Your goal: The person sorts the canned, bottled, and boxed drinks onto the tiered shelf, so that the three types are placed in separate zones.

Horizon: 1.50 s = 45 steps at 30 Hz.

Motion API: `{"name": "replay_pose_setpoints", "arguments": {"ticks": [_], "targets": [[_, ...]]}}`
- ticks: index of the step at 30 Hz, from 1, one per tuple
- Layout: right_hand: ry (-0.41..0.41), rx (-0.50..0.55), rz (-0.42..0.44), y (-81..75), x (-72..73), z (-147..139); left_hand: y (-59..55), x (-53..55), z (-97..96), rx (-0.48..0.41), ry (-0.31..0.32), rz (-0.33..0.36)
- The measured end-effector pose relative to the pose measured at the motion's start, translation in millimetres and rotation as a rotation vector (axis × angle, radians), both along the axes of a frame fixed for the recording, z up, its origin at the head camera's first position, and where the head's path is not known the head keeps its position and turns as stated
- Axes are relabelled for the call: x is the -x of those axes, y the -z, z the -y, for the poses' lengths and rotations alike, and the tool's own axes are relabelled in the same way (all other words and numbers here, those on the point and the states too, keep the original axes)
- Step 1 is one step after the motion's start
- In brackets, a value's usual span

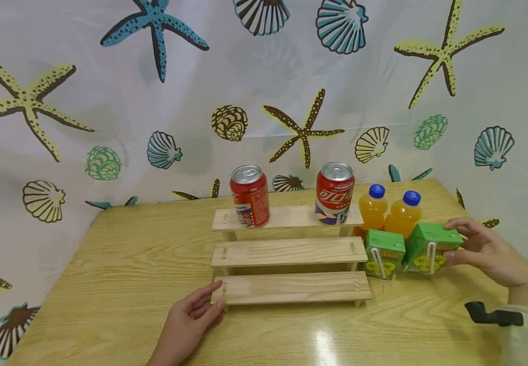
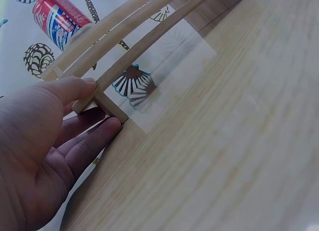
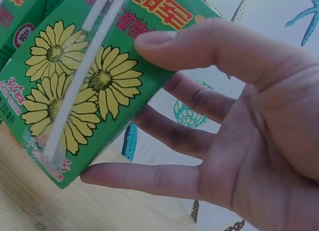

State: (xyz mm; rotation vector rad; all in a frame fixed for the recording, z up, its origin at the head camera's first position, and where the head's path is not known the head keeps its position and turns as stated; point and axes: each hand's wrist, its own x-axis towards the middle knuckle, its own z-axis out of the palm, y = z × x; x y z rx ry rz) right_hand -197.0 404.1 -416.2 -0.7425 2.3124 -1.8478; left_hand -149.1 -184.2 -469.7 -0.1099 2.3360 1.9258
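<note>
A three-step wooden rack (image 1: 291, 287) stands on the table, and my left hand (image 1: 189, 320) grips the left end of its lowest step. In the left wrist view the thumb lies on the slat (image 2: 144, 44), with fingers below. At the right my right hand (image 1: 490, 251) holds a green drink carton (image 1: 433, 239) by its right side, thumb on the front and fingers behind. The carton is tilted, and a white straw (image 3: 79, 76) runs down its flowered front. A second green carton (image 1: 385, 241) stands just left of it, beside the rack.
On the top step stand two red cola cans, one left (image 1: 251, 198) and one right (image 1: 334, 195). Behind the cartons are two orange juice bottles (image 1: 373, 208) with blue caps. A patterned curtain (image 1: 186, 101) hangs behind the wooden table (image 1: 145, 254).
</note>
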Motion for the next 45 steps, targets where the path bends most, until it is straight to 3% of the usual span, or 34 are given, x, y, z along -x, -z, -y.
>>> {"name": "replay_pose_setpoints", "arguments": {"ticks": [6, 20, 45], "targets": [[0.032, -0.026, -0.043, -6.1, -4.1, 1, -1.2, -0.4, -0.5, 0.004, -0.008, 0.004], [0.024, -0.022, -0.132, -21.0, -10.8, 5, -1.5, -0.9, -0.1, -0.002, -0.009, 0.018], [-0.020, -0.022, -0.211, -42.9, -19.5, 13, -4.1, -0.3, -1.7, -0.003, 0.001, 0.017]]}}
